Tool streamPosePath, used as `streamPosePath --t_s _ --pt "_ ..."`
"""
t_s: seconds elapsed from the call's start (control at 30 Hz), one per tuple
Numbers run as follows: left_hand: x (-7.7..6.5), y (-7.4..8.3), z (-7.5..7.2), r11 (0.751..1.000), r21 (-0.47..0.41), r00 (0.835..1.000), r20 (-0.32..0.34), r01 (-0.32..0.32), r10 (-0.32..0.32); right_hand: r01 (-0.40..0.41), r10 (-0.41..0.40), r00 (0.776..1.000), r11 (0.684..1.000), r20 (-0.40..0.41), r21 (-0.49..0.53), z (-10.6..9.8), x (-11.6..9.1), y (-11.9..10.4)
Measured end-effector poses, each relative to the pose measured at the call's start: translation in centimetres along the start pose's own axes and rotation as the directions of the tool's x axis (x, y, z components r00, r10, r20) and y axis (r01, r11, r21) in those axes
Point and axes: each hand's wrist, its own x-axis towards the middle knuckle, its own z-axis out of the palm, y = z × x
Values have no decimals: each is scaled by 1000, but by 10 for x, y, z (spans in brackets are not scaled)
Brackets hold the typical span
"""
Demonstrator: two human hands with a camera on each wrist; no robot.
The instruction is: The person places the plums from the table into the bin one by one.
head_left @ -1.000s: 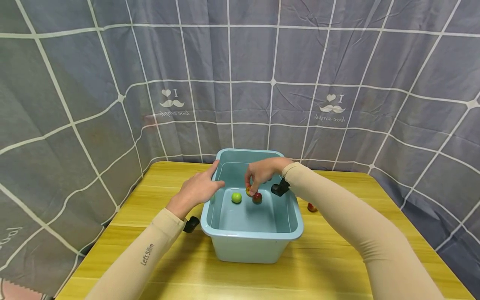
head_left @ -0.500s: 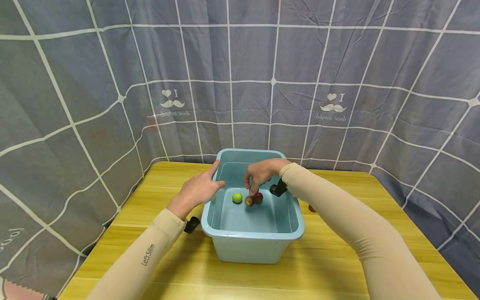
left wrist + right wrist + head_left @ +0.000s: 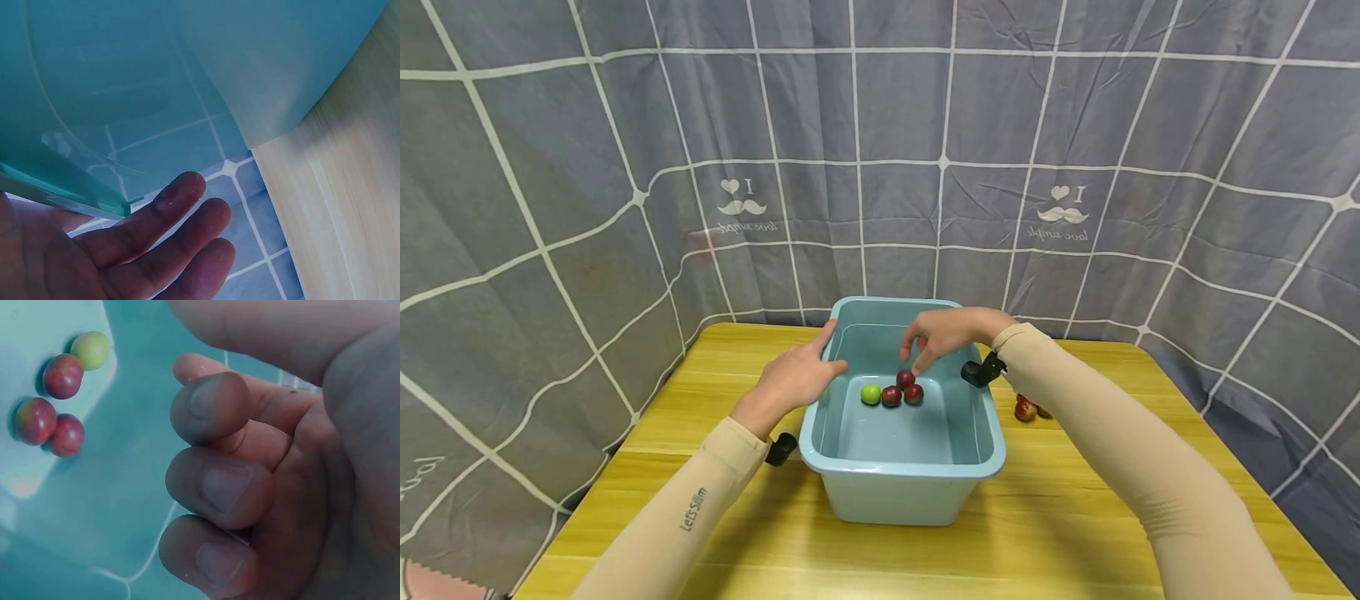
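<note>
A light-blue plastic basin (image 3: pixel 904 471) stands on the table. My left hand (image 3: pixel 793 379) holds its left rim, thumb over the inner side. In the left wrist view, three fingers (image 3: pixel 178 247) reach below the rim along the outside. My right hand (image 3: pixel 951 333) hovers within the basin, loosely bent fingers with nothing between them. Below its fingertips, three dark red plums (image 3: pixel 891 397) and a green plum (image 3: pixel 870 394) lie close together on the basin floor. The right wrist view shows the red plums (image 3: pixel 62 376) and green plum (image 3: pixel 90 350) left of the fingers.
More reddish plums (image 3: pixel 1025 409) lie on the wooden table (image 3: pixel 1075 517) right of the basin, partly covered by the right forearm. A grey checked curtain (image 3: pixel 902 150) hangs behind the table and along both sides.
My right hand has let go of a plum and moved up and right, away from the fruit. Three red plums now show beside the green one. My left hand stays on the rim.
</note>
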Motion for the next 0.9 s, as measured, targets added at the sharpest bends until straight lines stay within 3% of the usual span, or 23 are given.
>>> streamPosePath --t_s 0.23,0.5,0.9 --pt "0 -1 -1 1000 -5 1000 0 -2 2 42 -40 994 999 -99 18 0 -27 6" --pt "-1 -2 0 1000 -11 1000 6 3 -3 92 -69 968 992 -242 86 7 -57 27" --pt "-1 0 1 1000 -18 1000 10 -4 4 92 26 938 943 -346 320 21 -97 61"
